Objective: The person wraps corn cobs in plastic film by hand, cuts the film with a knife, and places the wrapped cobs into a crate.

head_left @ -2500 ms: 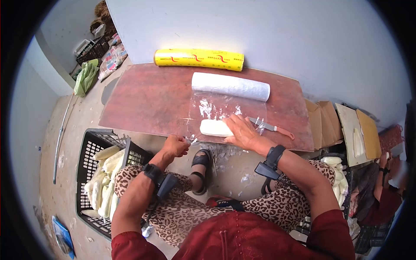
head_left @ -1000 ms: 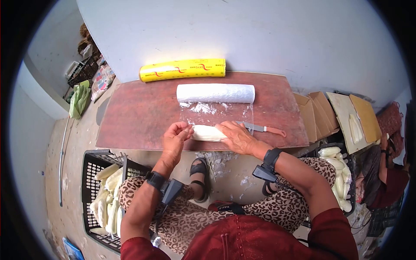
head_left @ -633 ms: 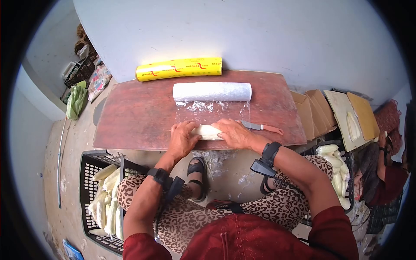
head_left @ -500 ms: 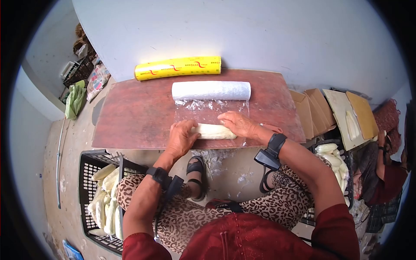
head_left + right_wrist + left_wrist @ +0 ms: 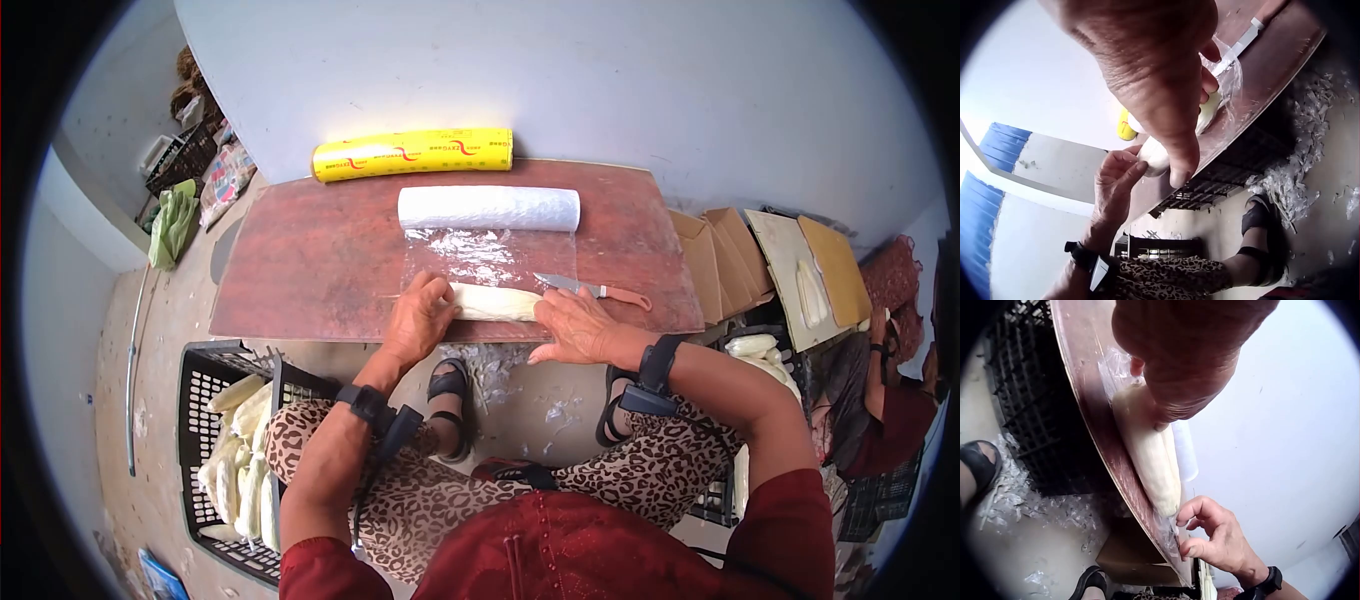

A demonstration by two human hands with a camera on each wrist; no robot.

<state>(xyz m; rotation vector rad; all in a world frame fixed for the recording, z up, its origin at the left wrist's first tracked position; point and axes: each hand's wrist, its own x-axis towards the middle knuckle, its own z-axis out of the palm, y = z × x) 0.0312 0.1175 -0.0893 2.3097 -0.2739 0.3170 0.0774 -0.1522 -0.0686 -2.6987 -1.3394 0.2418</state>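
A pale ear of corn [image 5: 495, 302] lies lengthwise along the front of the red-brown table [image 5: 300, 260], on clear cling film [image 5: 480, 260] drawn from a white roll [image 5: 488, 208]. My left hand [image 5: 420, 312] pinches the corn's left end between thumb and fingers. At the right end is my right hand [image 5: 580, 328], its thumb spread away from its fingers. In the left wrist view, the right hand's fingers [image 5: 1200, 509] are beside the corn's tip, where loose film [image 5: 1166, 534] bunches up. Behind the right fingers lies a knife [image 5: 625, 296] with a reddish handle.
A yellow printed roll [image 5: 412, 155] lies at the table's back against the wall. Left of my legs stands a black crate [image 5: 200, 420] of pale ears; another pile [image 5: 755, 347] is at right. Cardboard [image 5: 700, 260] leans beside the table. Another person [image 5: 900, 420] sits far right.
The left hand came up from the table's front edge to the corn's left end. The right hand slid rightward from over the corn to its right end, and its thumb spread outward.
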